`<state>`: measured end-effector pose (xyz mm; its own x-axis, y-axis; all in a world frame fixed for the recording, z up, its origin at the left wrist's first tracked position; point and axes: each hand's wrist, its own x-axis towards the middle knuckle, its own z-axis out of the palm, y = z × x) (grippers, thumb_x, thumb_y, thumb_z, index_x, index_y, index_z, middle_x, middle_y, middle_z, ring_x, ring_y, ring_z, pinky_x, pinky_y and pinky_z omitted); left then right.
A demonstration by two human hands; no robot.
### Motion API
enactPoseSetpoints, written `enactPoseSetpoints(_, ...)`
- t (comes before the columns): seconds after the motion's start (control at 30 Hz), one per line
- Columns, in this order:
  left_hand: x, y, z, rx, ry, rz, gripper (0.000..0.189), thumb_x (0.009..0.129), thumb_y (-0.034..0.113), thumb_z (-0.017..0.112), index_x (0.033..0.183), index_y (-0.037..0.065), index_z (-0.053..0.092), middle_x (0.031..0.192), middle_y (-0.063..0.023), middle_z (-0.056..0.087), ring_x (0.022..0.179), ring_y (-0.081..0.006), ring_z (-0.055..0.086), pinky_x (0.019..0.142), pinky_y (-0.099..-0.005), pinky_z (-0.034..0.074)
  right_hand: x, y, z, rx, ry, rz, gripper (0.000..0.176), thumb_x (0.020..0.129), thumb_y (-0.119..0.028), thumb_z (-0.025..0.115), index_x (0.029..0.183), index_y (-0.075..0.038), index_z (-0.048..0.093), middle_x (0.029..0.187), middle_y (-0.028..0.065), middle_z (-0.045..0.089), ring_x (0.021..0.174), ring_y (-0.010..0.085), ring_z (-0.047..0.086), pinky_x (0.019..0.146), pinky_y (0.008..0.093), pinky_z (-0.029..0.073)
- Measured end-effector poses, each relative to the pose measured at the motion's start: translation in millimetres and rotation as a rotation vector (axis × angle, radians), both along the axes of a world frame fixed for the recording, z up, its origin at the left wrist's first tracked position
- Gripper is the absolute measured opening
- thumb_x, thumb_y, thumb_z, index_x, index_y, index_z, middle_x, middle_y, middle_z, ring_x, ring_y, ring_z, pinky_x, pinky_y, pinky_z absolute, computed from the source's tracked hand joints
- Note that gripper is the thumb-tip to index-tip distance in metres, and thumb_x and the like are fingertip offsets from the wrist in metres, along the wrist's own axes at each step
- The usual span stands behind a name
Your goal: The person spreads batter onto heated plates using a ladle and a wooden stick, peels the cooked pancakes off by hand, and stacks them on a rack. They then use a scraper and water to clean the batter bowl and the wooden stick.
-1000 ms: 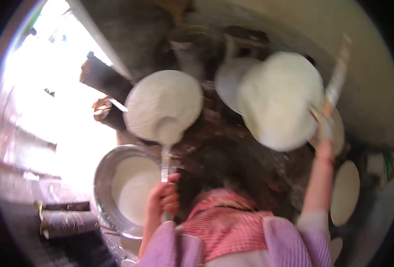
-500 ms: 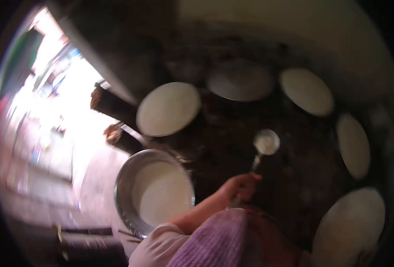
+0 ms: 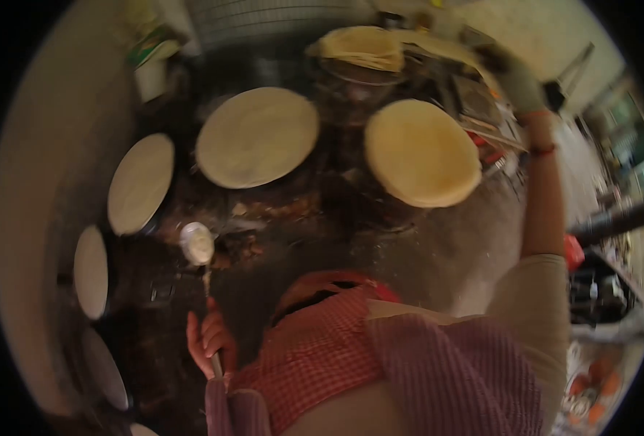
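Observation:
My left hand (image 3: 211,336) is wrapped round the handle of a ladle (image 3: 197,244) at lower left. Whitish batter shows in the ladle's bowl, above the dark floor between the griddles. My right arm reaches far out to the upper right. A greyish glove seems to cover my right hand (image 3: 512,78), which is blurred. From it a thin pale flatbread (image 3: 445,48) stretches left to a stack of folded flatbreads (image 3: 362,48). Nearest below that hand is a round griddle with a yellowish flatbread (image 3: 423,152). Another round griddle carries a paler flatbread (image 3: 258,138).
More round griddles (image 3: 142,183) curve along the left wall, one with a greyer surface (image 3: 107,367). A white container (image 3: 150,76) stands at upper left. A dark cylinder (image 3: 612,220) and orange round things (image 3: 596,385) are on the right.
The view has swung right, so the steel basin of batter and bright doorway are out of sight. My right arm now stretches out to the flatbread stack. My left hand still holds the ladle.

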<state>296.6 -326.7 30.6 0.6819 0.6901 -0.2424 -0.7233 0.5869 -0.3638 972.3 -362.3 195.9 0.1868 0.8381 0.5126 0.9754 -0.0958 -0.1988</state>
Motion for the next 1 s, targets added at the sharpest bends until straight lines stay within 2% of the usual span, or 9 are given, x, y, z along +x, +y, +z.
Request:
enactPoseSetpoints(0.07,13.4,9.7,6.6,0.014,0.026,-0.052,0.052,0.1,0.028,0.049,0.13,-0.014,0.039,0.07,0.0023,0.035,0.05,-0.0067,0.037,0.041,-0.0234,0.037,-32.5,-24.9,-82.0,0.11,-0.321,-0.232,0.032,0.09,-0.014,0.054,0.121,-0.012,0.062,0.117,0.0086,0.067,0.102,0.0261,0.065,0.09,0.0348,0.05)
enactPoseSetpoints(0.33,60.5,9.0,52.3,0.009,0.143,0.008,0.058,0.099,0.029,0.052,0.133,-0.015,0.036,0.07,0.0025,0.034,0.049,-0.0065,0.035,0.042,-0.0239,0.035,-100.1,-56.4,-310.7,-0.189,0.064,-0.234,0.026,0.09,-0.015,0.052,0.109,-0.018,0.07,0.119,0.0018,0.066,0.119,0.0221,0.056,0.107,0.0357,0.039)
enactPoseSetpoints(0.5,65.0,-0.1,60.9,-0.001,0.176,0.091,0.06,0.099,0.03,0.053,0.134,-0.015,0.035,0.071,0.0027,0.034,0.049,-0.0061,0.034,0.042,-0.0238,0.034,-86.9,-74.5,-302.5,-0.255,0.13,-0.236,0.028,0.081,-0.005,0.056,0.104,-0.013,0.07,0.128,0.0053,0.061,0.125,0.0255,0.051,0.111,0.0394,0.034)
enactPoseSetpoints(0.6,54.5,-10.7,58.7,-0.011,0.172,0.178,0.061,0.099,0.03,0.053,0.136,-0.013,0.032,0.07,0.0031,0.033,0.05,-0.006,0.034,0.043,-0.0241,0.035,-72.0,-82.1,-284.9,-0.521,0.015,-0.345,0.027,0.088,-0.015,0.053,0.108,-0.017,0.071,0.136,0.0039,0.056,0.13,0.0239,0.047,0.115,0.0364,0.026)
enactPoseSetpoints(0.7,32.0,-29.1,51.1,-0.025,0.145,0.3,0.062,0.099,0.029,0.054,0.137,-0.013,0.03,0.07,0.003,0.033,0.05,-0.0061,0.034,0.043,-0.0239,0.035,-98.9,-79.8,-249.4,-0.534,-0.009,-0.415,0.03,0.085,-0.012,0.054,0.11,-0.013,0.07,0.138,0.0099,0.053,0.128,0.028,0.048,0.112,0.0373,0.032)
enactPoseSetpoints(0.73,21.7,-40.5,48.8,-0.024,0.127,0.359,0.063,0.098,0.03,0.054,0.137,-0.014,0.03,0.069,0.0026,0.033,0.049,-0.0062,0.035,0.042,-0.0234,0.035,-109.9,-69.6,-250.3,-0.547,-0.027,-0.367,0.03,0.085,-0.012,0.054,0.11,-0.013,0.07,0.138,0.0099,0.053,0.128,0.028,0.048,0.112,0.0373,0.032)
enactPoseSetpoints(0.83,-4.3,-75.1,51.1,-0.025,0.129,0.48,0.055,0.1,0.027,0.049,0.136,-0.011,0.034,0.066,0.0028,0.032,0.05,-0.0064,0.035,0.042,-0.0227,0.035,-161.0,-25.1,-266.6,-0.47,0.753,0.014,0.032,0.085,-0.014,0.06,0.117,-0.007,0.064,0.123,0.0176,0.06,0.113,0.0358,0.057,0.092,0.0395,0.047)
enactPoseSetpoints(0.93,-39.9,-133.9,38.3,-0.024,0.082,0.719,0.053,0.101,0.027,0.048,0.136,-0.01,0.035,0.066,0.0028,0.032,0.05,-0.0064,0.035,0.042,-0.0226,0.035,-282.0,39.5,-267.0,-0.739,0.725,0.238,0.038,0.087,-0.016,0.061,0.125,-0.008,0.058,0.117,0.0181,0.062,0.106,0.0388,0.059,0.089,0.0415,0.048)
enactPoseSetpoints(1.0,-64.8,-178.6,28.4,-0.035,0.039,0.928,0.052,0.101,0.026,0.047,0.136,-0.01,0.035,0.066,0.0028,0.032,0.05,-0.0065,0.035,0.042,-0.0225,0.035,-379.0,61.4,-256.1,-0.585,0.409,0.612,0.044,0.088,-0.018,0.062,0.13,-0.009,0.053,0.115,0.0161,0.063,0.102,0.0369,0.061,0.088,0.0432,0.048)
